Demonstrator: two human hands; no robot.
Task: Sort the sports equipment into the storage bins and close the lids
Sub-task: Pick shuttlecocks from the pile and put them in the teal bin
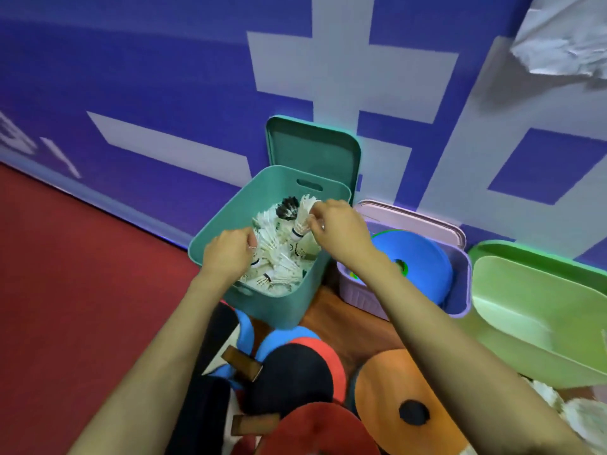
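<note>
Teal bin [272, 303] stands lid-off at centre, against the blue wall [164, 93] with white markings. Its teal lid [315, 152] is propped upright behind it, leaning on the wall.

Contents: loose pile of white shuttlecocks [282, 257], plus one black-feathered shuttlecock [287, 208] near the far side.

Right hand [338, 228]: above the bin's far right corner, fingertips pinching the feather skirt of a single white shuttlecock [302, 218], cork end pointing down toward the pile.

Left hand [230, 254]: over the bin's near left rim, fingers curled down into the feathers. Cannot tell whether it holds one or only touches them.

Right of the teal bin, just beside it: purple bin [358, 297], lid off, holding blue discs [417, 254] that rise above its rim. Further right: green bin [542, 353], tipped toward the camera.

Foreground, between the forearms: black-faced paddle [292, 379] overlapping a red paddle [315, 425], wooden handles pointing left. Orange disc [387, 389] with a dark centre hole lies to their right. White feathery shapes at the lower right edge are too blurred to identify.

Red floor [82, 274] at left.
</note>
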